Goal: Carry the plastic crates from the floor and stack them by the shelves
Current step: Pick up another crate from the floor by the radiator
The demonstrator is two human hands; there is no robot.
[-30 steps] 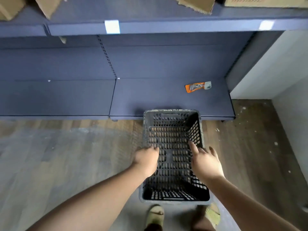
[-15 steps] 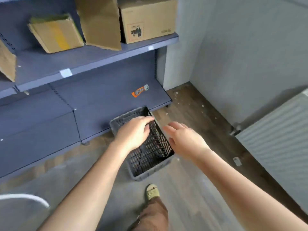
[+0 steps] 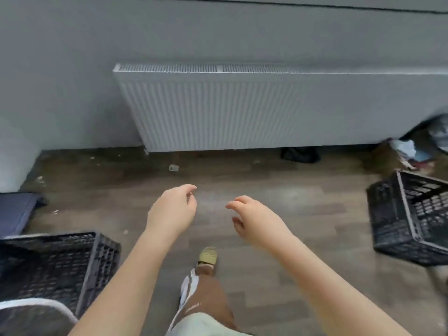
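Note:
Two black perforated plastic crates are in the head view. One crate stands on the wooden floor at the lower left, by the corner of a dark blue shelf base. The other crate sits tilted on the floor at the right edge. My left hand and my right hand hover side by side over bare floor in the middle. Both are empty, with fingers loosely curled and apart. Neither hand touches a crate.
A white radiator hangs on the grey wall ahead. A heap of bags and rubbish lies at the right, behind the tilted crate. Small debris dots the floor. My foot is stepping forward below my hands.
Both hands have let go of the crate by the shelves. The view has swung right, away from the shelves, to the radiator wall, and a second crate has come into sight.

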